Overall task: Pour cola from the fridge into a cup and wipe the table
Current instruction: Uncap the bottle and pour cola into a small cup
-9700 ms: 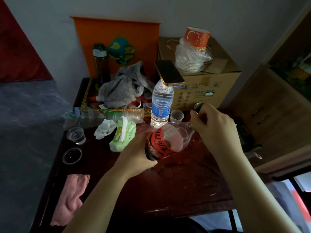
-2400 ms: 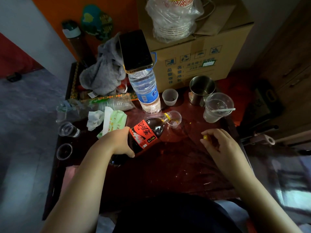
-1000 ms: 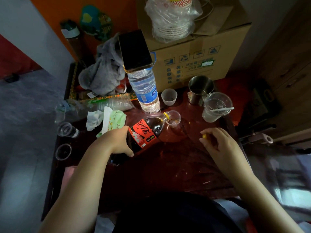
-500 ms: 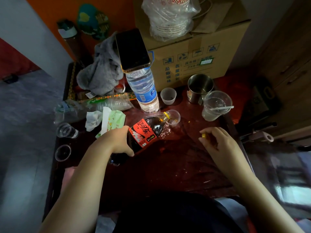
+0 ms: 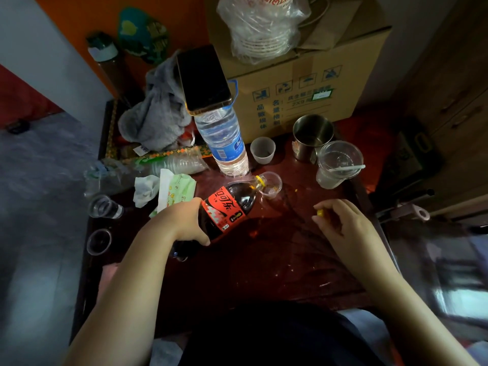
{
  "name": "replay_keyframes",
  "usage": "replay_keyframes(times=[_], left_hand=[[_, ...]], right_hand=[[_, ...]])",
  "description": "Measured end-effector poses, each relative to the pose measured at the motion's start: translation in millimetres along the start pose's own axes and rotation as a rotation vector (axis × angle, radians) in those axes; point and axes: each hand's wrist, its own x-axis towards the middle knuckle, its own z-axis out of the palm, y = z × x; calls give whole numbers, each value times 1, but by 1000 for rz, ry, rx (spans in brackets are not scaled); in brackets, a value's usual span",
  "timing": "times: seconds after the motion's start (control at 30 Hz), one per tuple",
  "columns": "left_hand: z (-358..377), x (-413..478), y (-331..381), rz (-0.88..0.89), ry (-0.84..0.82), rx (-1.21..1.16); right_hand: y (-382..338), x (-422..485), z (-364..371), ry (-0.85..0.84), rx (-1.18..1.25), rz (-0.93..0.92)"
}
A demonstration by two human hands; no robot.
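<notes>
At the middle of the dark red surface (image 5: 264,260), the left hand (image 5: 182,223) is wrapped tight around the lower body of the cola bottle (image 5: 227,207), fingers closed over the label's near edge. The bottle is tipped far over, its yellow-ringed neck resting at the rim of a small clear cup (image 5: 272,184), just as it was half a second and a second ago; the tilt has hardly altered, so the pour looks steady rather than finishing. Dark cola sits in the bottle's shoulder, and only a thin amber trace shows in the cup, so filling appears to be at an early stage.

To the right, the right hand (image 5: 343,223) hovers just above the surface with fingers curled, pinching the yellow cap (image 5: 320,213) between thumb and fingertips, unmoved over the last seconds. It stays apart from the cup and bottle.

Farther out, a water bottle (image 5: 224,143) with a phone (image 5: 203,79) balanced on top stands just beyond the cup, close enough to be knocked when the cola bottle comes upright. A wet sheen lies on the surface near the cup, which suggests wiping will be needed. A wet-wipe pack (image 5: 177,190) lies left of the bottle.
</notes>
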Motion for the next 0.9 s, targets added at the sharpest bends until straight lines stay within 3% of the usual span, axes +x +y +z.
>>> replay_keyframes(times=[0.57, 0.9], left_hand=[[4, -1, 0, 20, 25, -21], [13, -15, -1, 109, 217, -173]], right_hand=[[-2, -1, -3, -30, -4, 11], [-15, 4, -7, -26, 21, -10]])
